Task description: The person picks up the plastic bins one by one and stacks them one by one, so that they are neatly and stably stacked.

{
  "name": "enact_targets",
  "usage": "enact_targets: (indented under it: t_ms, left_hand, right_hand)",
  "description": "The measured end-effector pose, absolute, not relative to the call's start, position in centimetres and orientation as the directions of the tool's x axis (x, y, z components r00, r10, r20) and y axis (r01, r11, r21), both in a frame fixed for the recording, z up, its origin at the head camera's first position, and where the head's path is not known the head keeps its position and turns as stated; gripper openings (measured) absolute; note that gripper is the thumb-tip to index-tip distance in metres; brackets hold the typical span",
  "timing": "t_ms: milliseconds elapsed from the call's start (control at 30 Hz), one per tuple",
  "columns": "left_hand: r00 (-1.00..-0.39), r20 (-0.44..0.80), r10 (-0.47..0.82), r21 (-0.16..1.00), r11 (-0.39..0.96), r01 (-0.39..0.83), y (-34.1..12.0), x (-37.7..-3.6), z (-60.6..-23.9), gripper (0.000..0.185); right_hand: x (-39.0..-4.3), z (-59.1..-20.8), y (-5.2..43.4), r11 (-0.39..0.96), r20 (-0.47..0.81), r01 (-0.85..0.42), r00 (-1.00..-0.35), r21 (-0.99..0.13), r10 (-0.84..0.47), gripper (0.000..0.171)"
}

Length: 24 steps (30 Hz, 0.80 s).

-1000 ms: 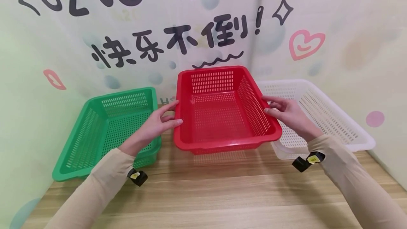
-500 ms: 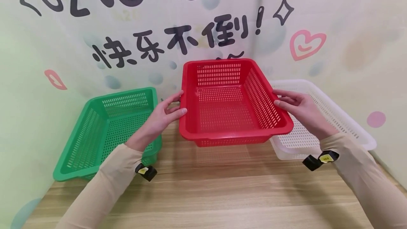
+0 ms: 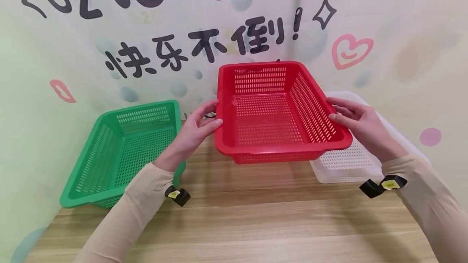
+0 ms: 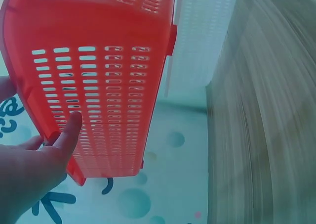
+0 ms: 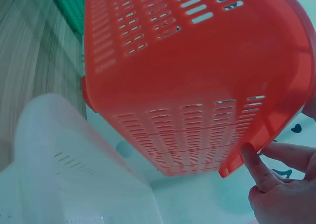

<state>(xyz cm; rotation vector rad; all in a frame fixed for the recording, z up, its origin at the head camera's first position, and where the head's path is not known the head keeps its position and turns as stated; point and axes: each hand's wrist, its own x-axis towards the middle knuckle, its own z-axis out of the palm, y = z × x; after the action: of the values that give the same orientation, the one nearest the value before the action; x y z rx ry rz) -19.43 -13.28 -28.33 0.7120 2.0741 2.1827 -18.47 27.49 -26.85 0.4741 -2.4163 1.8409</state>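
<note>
Red basket (image 3: 272, 113), rectangular slotted plastic, held off the wooden surface (image 3: 256, 222); left hand (image 3: 195, 131) and right hand (image 3: 360, 123) grip its opposite rims.

Wooden table (image 3: 256, 222), pastel lettered wall (image 3: 109, 52)

A red slotted plastic basket (image 5: 197, 70) fills most of the right wrist view, seen from its underside and side wall. The right hand (image 5: 284, 184) sits at the lower right, fingertips (image 5: 251, 159) against the basket's rim. Below it lies a white basket (image 5: 79, 169), with a green basket's (image 5: 69, 4) corner and the wooden tabletop (image 5: 29, 70) at the upper left.
</note>
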Motion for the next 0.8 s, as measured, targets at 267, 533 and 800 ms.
enact_targets:
  t_ms: [267,533,800]
  left_hand:
    - [-0.863,0.341,0.373,0.939,-0.183,0.292,-11.6,-19.3,-27.9,0.059]
    - [-0.851,0.36,0.383,0.928,-0.239,0.285,-10.0,-19.4,-28.2,0.059]
    - [-0.83,0.39,0.4,0.91,-0.304,0.282,-8.0,-19.8,-28.9,0.061]
  right_hand:
    - [-17.7,-27.2,28.6,0.014,0.271,-0.28,-0.942,-0.96,-0.197,0.05]
    - [-17.5,-27.5,30.0,-0.176,0.345,-0.307,-0.902,-0.935,-0.259,0.049]
    - [-17.3,-28.5,31.3,-0.28,0.398,-0.34,-0.899,-0.898,-0.185,0.048]
